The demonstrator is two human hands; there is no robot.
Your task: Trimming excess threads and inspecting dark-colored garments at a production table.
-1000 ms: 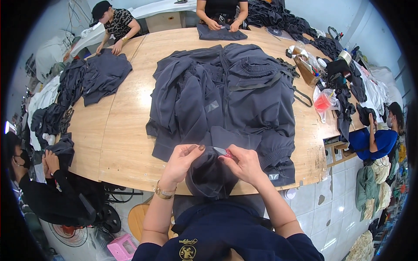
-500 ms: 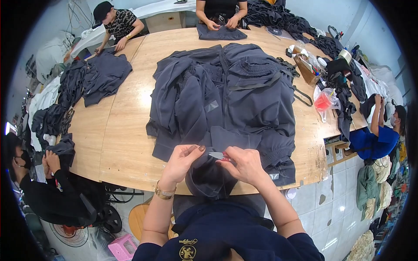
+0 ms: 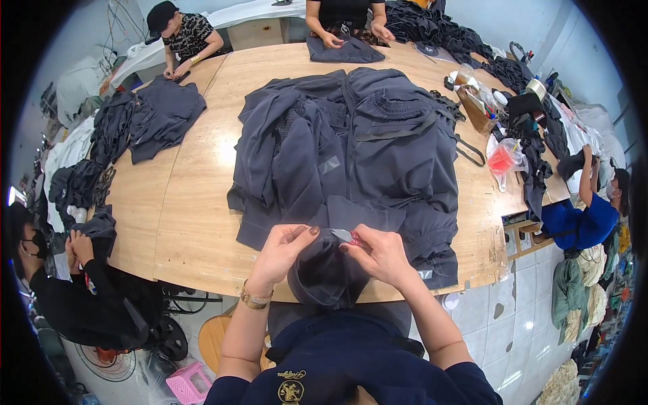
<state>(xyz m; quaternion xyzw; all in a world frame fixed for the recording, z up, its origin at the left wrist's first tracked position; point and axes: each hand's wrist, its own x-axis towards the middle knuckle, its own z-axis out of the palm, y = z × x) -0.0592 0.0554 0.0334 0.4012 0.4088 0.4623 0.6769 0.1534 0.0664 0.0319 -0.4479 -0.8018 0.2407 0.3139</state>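
Between my hands hangs the cuff-like end of a dark grey garment (image 3: 320,278), draped over the table's near edge. My left hand (image 3: 278,255) pinches its upper rim with thumb and fingertips. Closed around a small pair of thread snips with red handles (image 3: 343,235) is my right hand (image 3: 380,255). The pale blades point left along the fabric's rim, close to my left fingertips; whether they touch a thread is too small to tell. The rest of the dark grey clothing (image 3: 405,162), with gathered waistbands and a cord, lies spread in front of me.
Co-workers handle dark cloth at the far side, far left, near left and right. Another dark garment (image 3: 164,118) lies at the left of the wooden table (image 3: 202,196). A cardboard holder (image 3: 478,111) and a red cup in plastic (image 3: 501,158) stand at the right.
The snips' blades have shifted slightly right and tilted as my right hand turned. My left hand stays put. Across the table, a co-worker's hand has moved off the cloth to the right.
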